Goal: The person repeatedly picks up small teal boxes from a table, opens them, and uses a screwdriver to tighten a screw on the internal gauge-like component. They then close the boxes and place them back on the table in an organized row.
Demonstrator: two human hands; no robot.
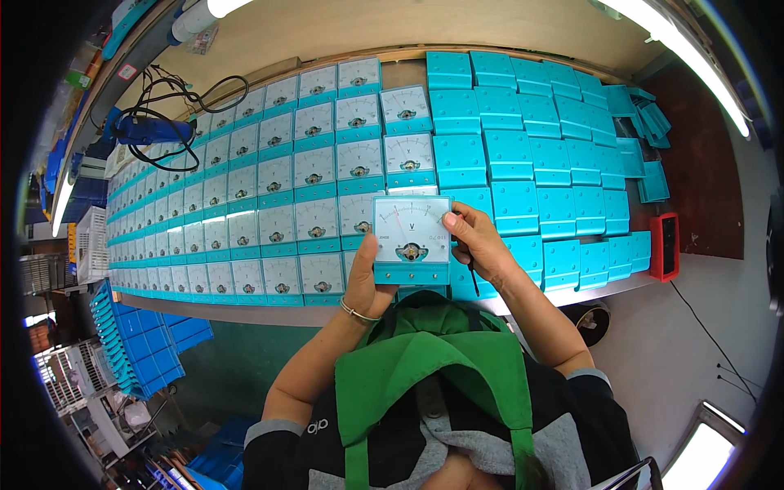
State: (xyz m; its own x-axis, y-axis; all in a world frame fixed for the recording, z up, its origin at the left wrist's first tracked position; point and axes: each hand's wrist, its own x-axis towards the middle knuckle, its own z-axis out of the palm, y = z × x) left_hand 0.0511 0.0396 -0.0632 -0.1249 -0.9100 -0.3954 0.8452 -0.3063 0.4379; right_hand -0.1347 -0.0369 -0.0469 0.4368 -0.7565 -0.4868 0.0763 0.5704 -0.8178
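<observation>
I hold a square panel meter (412, 237) with a white dial face and a teal lower band above the near edge of the workbench (269, 57). My left hand (365, 276) grips its lower left corner, thumb on the front. My right hand (474, 241) pinches its right edge and also carries a thin dark tool (473, 282) that points down. Rows of matching meters (269, 188) lie face up on the left of the bench. Teal meters lying face down (539, 155) fill the right part.
A black cable and a blue tool (151, 131) lie at the bench's far left. A red-framed device (665, 245) sits at the right end. Blue crates (143, 339) stand stacked on the floor at the left. A dark round object (592, 320) sits under the bench's right side.
</observation>
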